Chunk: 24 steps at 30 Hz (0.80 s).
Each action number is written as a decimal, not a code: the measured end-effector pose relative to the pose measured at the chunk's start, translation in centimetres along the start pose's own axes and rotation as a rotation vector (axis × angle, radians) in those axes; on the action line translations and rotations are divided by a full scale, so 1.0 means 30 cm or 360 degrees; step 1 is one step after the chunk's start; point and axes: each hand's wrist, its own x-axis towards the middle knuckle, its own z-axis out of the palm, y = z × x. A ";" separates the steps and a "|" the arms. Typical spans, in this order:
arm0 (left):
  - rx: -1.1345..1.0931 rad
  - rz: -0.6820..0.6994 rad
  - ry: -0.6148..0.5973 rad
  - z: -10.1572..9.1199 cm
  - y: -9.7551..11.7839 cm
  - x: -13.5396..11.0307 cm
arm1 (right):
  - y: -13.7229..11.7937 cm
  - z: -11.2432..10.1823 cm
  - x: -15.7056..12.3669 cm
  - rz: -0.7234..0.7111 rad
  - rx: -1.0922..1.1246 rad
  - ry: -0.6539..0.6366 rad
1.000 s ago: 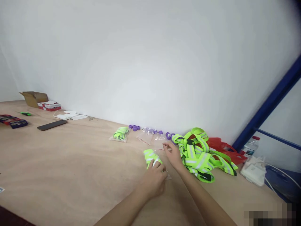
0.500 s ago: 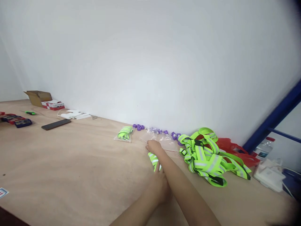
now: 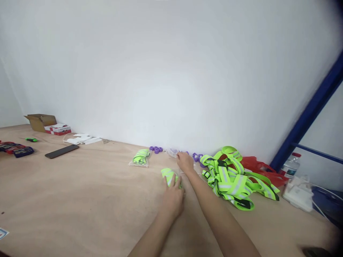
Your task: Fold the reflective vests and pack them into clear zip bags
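Observation:
My left hand rests over a folded fluorescent yellow-green reflective strap, its fingers curled across the near side of the bundle. Further forward, my right hand pinches a clear plastic bag by its edge. Part of that bag and whatever lies beneath it is hidden behind the hand. To the left sits a packed bag with a similar folded strap inside. A loose heap of reflective straps with black buckles lies right of my right forearm.
Purple round pieces line the wall. A red plastic bag, a bottle and a white container stand at right. Leftward on the wooden table lie a dark phone-like slab, a green-handled tool and a cardboard box.
My right hand has moved right and lifted the edge of a clear bag. My left hand has shifted slightly left with the folded strap, its fingers now more spread. The view has tilted slightly.

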 end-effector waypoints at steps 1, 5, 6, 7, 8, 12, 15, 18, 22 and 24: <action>0.0026 -0.0099 -0.0011 -0.014 -0.018 -0.001 | 0.027 -0.010 -0.009 0.0031 0.0002 0.0063; 0.0105 -0.0466 0.0104 -0.061 -0.081 -0.014 | 0.108 -0.012 -0.088 0.0038 -0.0004 0.0186; 0.0133 -0.0521 0.0165 -0.069 -0.094 -0.020 | 0.118 -0.002 -0.117 0.0007 -0.0002 0.0182; 0.0159 -0.0562 0.0227 -0.074 -0.104 -0.026 | 0.123 0.011 -0.145 -0.0026 0.0002 0.0170; 0.0181 -0.0591 0.0283 -0.077 -0.113 -0.033 | 0.124 0.028 -0.172 -0.0057 0.0011 0.0150; 0.0222 -0.0676 0.0359 -0.067 -0.132 -0.059 | 0.109 0.100 -0.235 -0.0100 0.0100 0.0038; 0.0274 -0.0733 0.0259 -0.070 -0.113 -0.064 | 0.104 0.138 -0.236 -0.0063 0.0218 -0.0061; 0.0202 -0.0764 0.0265 -0.095 -0.082 -0.050 | 0.112 0.156 -0.231 0.0018 0.0326 -0.0135; 0.0002 -0.0771 0.0213 -0.110 -0.086 -0.028 | 0.124 0.157 -0.242 0.0136 0.0431 -0.0171; -0.0045 -0.0767 0.0182 -0.096 -0.113 -0.024 | 0.128 0.154 -0.256 0.0173 0.0480 -0.0167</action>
